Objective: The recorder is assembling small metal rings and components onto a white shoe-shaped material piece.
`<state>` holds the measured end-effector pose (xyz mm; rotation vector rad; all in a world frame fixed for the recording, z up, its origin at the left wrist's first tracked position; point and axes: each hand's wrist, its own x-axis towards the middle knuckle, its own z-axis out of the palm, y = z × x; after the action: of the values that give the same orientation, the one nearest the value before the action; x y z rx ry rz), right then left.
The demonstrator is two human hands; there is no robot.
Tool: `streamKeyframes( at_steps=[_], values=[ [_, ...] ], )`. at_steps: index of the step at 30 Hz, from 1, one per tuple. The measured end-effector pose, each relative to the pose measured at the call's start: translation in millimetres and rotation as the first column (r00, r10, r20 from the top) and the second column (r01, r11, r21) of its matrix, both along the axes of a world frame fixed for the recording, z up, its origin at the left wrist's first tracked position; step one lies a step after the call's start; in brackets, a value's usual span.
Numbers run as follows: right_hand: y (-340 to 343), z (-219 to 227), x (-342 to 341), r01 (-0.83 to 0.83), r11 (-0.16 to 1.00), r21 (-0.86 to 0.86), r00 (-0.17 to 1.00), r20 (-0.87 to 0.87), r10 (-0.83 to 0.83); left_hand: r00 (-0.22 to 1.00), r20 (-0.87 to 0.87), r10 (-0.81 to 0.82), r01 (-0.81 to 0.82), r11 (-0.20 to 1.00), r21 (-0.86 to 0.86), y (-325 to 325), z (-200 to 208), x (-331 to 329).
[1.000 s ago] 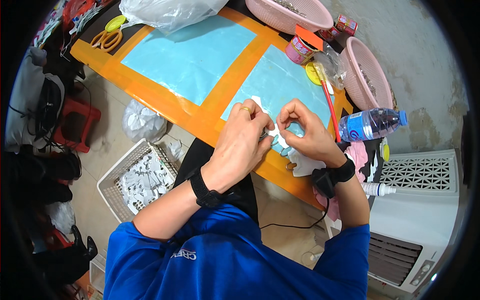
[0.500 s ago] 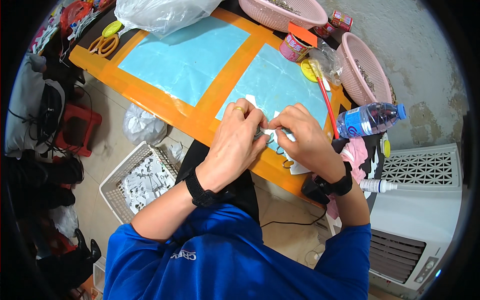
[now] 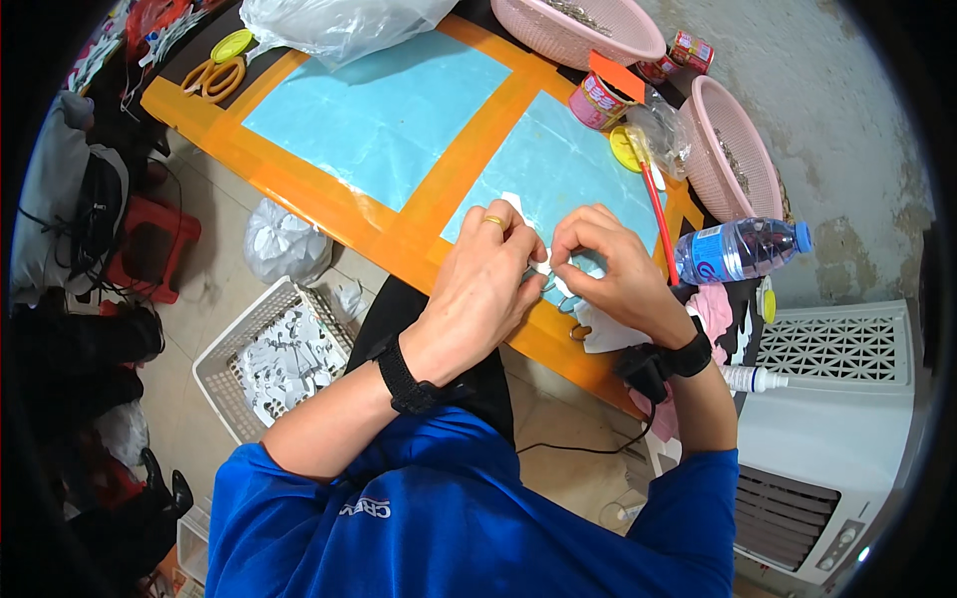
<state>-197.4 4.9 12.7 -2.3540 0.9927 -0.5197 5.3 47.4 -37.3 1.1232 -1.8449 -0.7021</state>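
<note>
- The left hand (image 3: 474, 279) is curled nearly closed, thumb and fingers pinching a white piece (image 3: 513, 202), which sticks out just beyond the knuckles.
- The right hand (image 3: 623, 274) faces it, just apart, with thumb and forefinger bent close together; I cannot tell whether anything small sits between them.
- Just below the right hand lie another white piece (image 3: 610, 337) and a metal ring (image 3: 579, 333), near the table edge. A sweep of the right wrist could push these off, I judge.
- If the left pinch slackens, the held piece could twist or slip, the fingertips hiding its position.
- Beneath and beyond both hands is a blue sheet (image 3: 518, 149).
- Right of the right hand, a red-handled brush (image 3: 659, 214) and a bottle (image 3: 738, 249) lie close; an outward elbow or knuckle could set either rolling.
- Below the right wrist hangs a black cable (image 3: 583, 451), which might snag if the arm lifts sharply.
- Left of the left forearm, well below, stands a white crate (image 3: 212, 391).
</note>
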Motion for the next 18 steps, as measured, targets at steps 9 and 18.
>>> streamKeyframes(
  at_steps=[9, 18],
  values=[
    [3, -11, -6, -0.004, 1.000, 0.017, 0.994, 0.107, 0.002, 1.000, -0.005, 0.002, -0.002, 1.000, 0.019, -1, 0, 0],
    [4, -17, -10, -0.011, 1.000, -0.026, 0.986, 0.168, 0.016, 0.998, 0.062, 0.001, -0.001, 1.000, -0.015, -2, 3, -1]
  ],
)
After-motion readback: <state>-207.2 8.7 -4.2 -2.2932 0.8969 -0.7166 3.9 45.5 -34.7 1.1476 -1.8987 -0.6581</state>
